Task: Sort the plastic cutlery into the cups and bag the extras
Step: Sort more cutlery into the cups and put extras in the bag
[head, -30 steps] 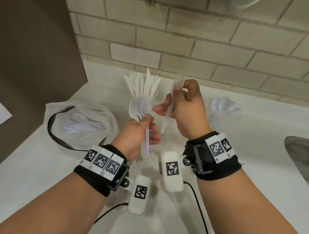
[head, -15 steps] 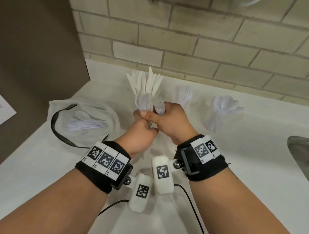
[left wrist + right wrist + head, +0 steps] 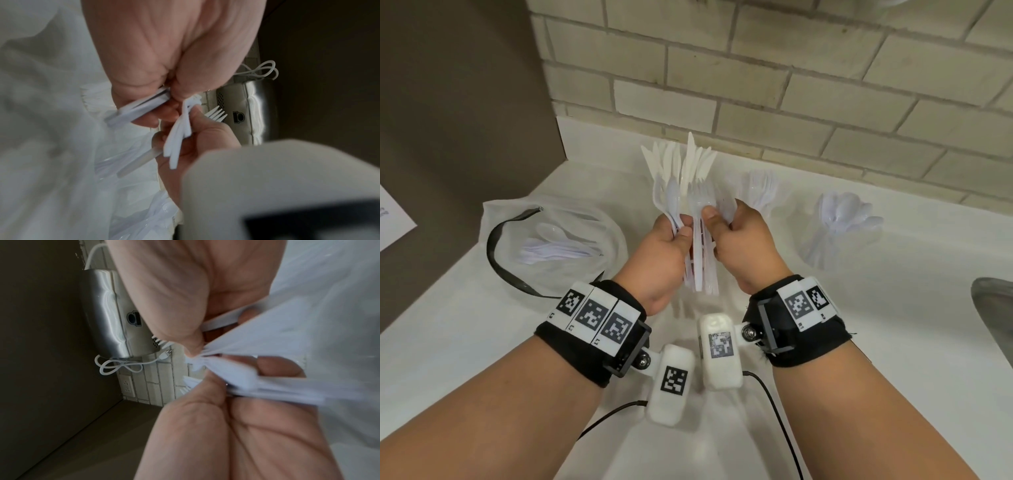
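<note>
counter (image 3: 859,342): bag (image 3: 558,219) left, fork cup (image 3: 763,188) and spoon cup (image 3: 842,219) behind | my left hand (image 3: 657,253) clenches mixed cutlery bundle (image 3: 688,178) above it | right hand (image 3: 743,246) pinches a fork (image 3: 700,205) in it | I'd draw it straight up, left grip firm

White plastic cutlery bundle (image 3: 697,219) upright, w/ spoons in bag (image 3: 558,248).

We see bare countertop (image 3: 482,342) on the near left and near right. Far along the brick wall (image 3: 756,85), cups of knives (image 3: 681,164), forks (image 3: 762,186) and spoons (image 3: 846,212) block passage; the bag (image 3: 558,240) crowds the left.
</note>
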The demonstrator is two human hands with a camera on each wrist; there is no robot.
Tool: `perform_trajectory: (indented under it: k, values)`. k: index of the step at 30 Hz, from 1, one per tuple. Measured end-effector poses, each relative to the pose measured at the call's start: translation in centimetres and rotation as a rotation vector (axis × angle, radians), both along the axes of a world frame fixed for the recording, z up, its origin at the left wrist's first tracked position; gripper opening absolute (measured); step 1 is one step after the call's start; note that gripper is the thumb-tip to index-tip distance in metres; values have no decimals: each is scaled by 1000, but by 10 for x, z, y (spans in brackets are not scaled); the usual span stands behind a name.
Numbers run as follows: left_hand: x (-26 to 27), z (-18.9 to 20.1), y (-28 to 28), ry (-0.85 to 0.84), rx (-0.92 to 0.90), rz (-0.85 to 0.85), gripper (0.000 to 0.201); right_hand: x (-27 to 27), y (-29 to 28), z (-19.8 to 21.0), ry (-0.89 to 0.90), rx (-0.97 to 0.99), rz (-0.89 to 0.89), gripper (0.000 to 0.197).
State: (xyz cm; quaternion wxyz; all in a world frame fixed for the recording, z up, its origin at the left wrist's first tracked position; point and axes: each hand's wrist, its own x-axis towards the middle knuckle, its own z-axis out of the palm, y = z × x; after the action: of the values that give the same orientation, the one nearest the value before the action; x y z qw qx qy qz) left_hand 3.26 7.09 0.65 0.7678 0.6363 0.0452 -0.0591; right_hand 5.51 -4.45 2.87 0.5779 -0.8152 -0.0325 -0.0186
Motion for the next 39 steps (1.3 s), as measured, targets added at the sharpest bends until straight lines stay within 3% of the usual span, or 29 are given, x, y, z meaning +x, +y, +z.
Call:
perform_trajectory:
  k: [6, 9, 15, 18, 23, 26, 30, 35, 39]
  values:
    - [-7, 5, 1, -77, 34, -34, 14, 1, -6, 2, -71, -87, 1, 17]
    - [-9, 7, -2, -160, 178, -37, 30, -1, -3, -1, -147, -207, 64, 11]
    - [-6, 7, 2, -225, 288, 11, 22, -1, -3, 3, -202, -194, 133, 16]
    - [-7, 7, 3, -208, 191, 27, 20, -2, -6, 5, -197, -151, 152, 14]
    - [-8, 3, 6, -116, -123, -28, 24, -1, -10, 3, -187, -131, 168, 16]
    - [-8, 1, 7, -97, -142, -47, 17, -3, -10, 0, -169, -112, 137, 10]
    - [-5, 1, 10, -30, -246, -14, 15, -4, -12, 3, -36, 136, -14, 7]
    - [-4, 1, 11, -43, -211, 5, 12, -4, -11, 8, 11, 211, -23, 13]
    - [-6, 0, 10, -32, -178, -43, 10, -4, -8, 10, 168, 363, 36, 19]
